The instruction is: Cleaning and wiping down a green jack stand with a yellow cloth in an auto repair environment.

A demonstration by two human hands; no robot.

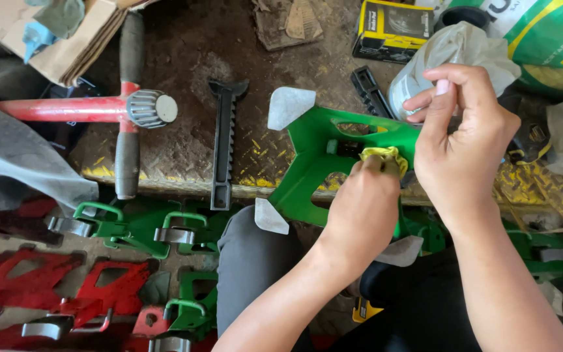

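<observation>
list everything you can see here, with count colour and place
green jack stand: 1, green with pale foot pads, centre, on the platform edge
yellow rag: 1, yellow, on the stand under the fingers
ratchet bars: 2, black, on the dirty platform
red-handled tool: 1, red and black, upper left
jack stands on floor: several, green and red, lower left
yellow box: 1, top
plastic bag: 1, white, upper right
left hand: presses the rag
right hand: pinching above the stand

Green stand looks like glossy painted metal, the yellow rag is soft crumpled cloth, and the bench is rough, grimy metal plate.
</observation>
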